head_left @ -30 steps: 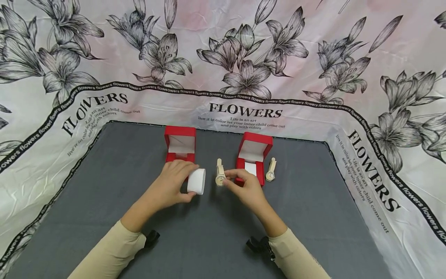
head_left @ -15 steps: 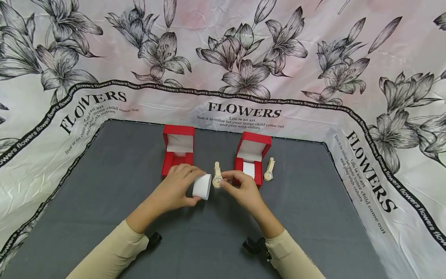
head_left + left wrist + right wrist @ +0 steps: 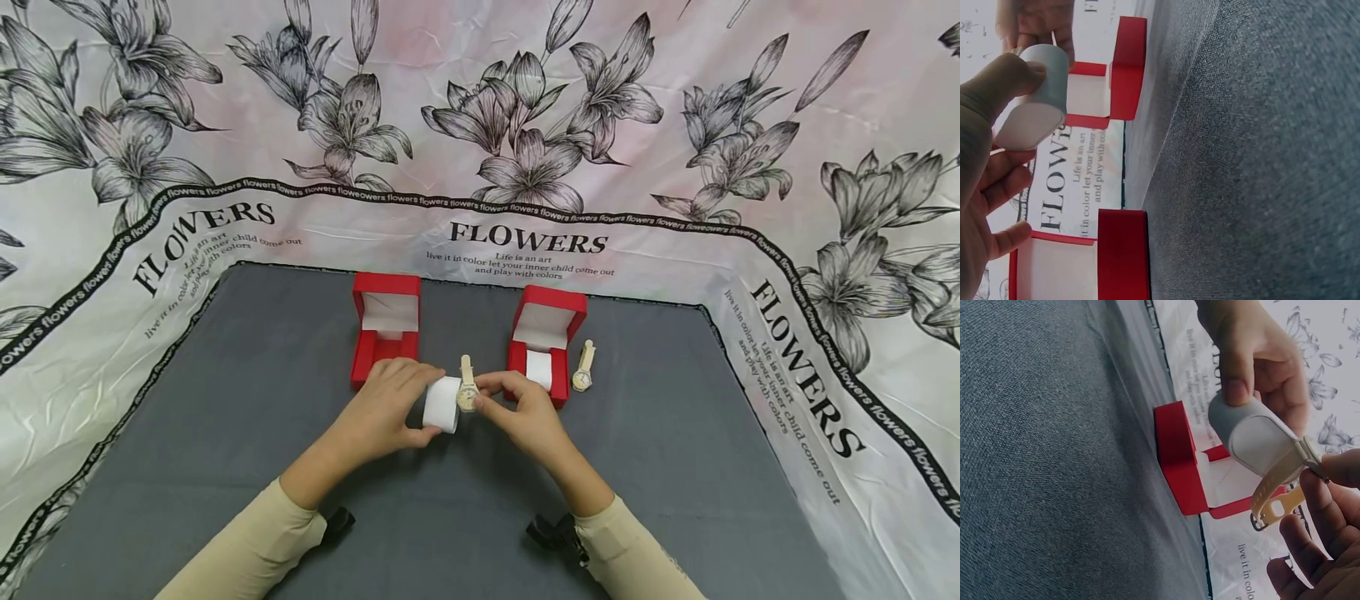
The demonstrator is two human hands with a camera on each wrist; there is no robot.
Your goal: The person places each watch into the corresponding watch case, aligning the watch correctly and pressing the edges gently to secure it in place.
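Note:
My left hand [image 3: 386, 408] pinches a white watch cushion [image 3: 441, 405] between thumb and fingers, its hollow end showing in the left wrist view. A cream-strapped wristwatch [image 3: 467, 388] is pinched at its case by my right hand [image 3: 528, 412]. Its buckled strap [image 3: 1272, 478] forms a loop right at the cushion's end in the right wrist view. Behind my left hand an open red box [image 3: 386, 304] has no cushion in it. The other open red box [image 3: 558, 375], behind my right hand, holds a white cushion [image 3: 538, 368].
A second cream wristwatch [image 3: 583, 367] lies on the grey cloth [image 3: 675, 433] to the right of the right-hand box. A flower-printed sheet [image 3: 525, 167] rises behind the cloth's far edge. A black wrist mount [image 3: 551, 531] sits on my right wrist.
My left hand has moved right and slightly nearer with the cushion, uncovering more of the left box. The wristwatch has come slightly left and nearer, so cushion and watch now overlap.

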